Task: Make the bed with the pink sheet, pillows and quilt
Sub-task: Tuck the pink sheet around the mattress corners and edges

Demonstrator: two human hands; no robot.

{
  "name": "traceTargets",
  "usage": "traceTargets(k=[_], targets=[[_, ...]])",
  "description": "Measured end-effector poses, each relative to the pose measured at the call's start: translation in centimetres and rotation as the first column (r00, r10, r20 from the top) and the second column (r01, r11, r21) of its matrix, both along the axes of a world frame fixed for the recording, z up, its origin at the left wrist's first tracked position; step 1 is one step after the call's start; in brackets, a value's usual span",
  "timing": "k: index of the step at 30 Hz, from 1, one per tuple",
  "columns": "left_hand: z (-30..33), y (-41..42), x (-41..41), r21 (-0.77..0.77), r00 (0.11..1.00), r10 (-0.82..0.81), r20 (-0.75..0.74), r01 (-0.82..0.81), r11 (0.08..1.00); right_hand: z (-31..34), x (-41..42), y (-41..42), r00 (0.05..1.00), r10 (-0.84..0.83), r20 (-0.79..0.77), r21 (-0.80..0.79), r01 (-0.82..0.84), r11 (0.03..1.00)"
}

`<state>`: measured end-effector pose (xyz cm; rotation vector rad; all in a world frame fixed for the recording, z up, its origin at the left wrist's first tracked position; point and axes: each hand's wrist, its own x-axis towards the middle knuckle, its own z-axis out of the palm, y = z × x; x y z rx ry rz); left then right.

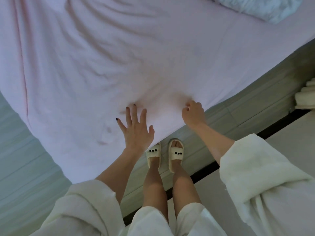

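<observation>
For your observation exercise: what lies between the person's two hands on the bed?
Only pink sheet, bunched into soft creases; nothing else lies between the flat left hand and the right hand pinching the sheet. The head view shows this.

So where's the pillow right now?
The pillow lies on the pink sheet at the top right of the head view, far from both hands, partly cut off by the picture's top edge.

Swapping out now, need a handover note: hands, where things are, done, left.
Left hand: open, flat on the pink sheet near the bed's edge.
Right hand: fingers curled, pinching the sheet at the edge.
Sheet covers the mattress, wrinkled toward the left. A light blue quilt or pillow lies at the far right corner; cannot tell which.
Done: sheet spread.
Left: smooth it, place pillows and quilt.
</observation>
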<state>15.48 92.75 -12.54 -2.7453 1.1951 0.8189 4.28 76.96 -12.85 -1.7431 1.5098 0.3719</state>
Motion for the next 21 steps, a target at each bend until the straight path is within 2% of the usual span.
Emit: traceTargets(k=[4,11,14,17,21], targets=[[1.5,-5.1,-0.5,-0.019,0.995,-0.094,-0.018,0.094,0.995,1.2,-1.9,-4.0,1.0,-0.014,-0.008,0.003,0.014,1.0],[1.6,-14.6,-4.4,0.043,0.97,-0.232,-0.068,0.235,0.971,1.3,-7.5,-13.6,1.0,-0.024,0.011,-0.021,0.025,0.999],[0.7,-21.0,-6.9,0.028,0.965,-0.261,-0.021,0.261,0.965,0.4,-9.8,-19.5,0.987,0.152,-0.052,-0.107,-0.157,0.982],[-1.0,-26.8,-9.1,-0.034,0.94,-0.337,0.063,0.339,0.94,-0.6,-10.6,-24.7,0.889,0.444,-0.11,-0.269,-0.457,0.848],[-3.4,-32.4,-10.9,-0.077,0.905,-0.364,0.221,0.388,0.918,-3.4,-11.7,-29.4,0.727,0.675,-0.125,-0.213,-0.684,0.698]])
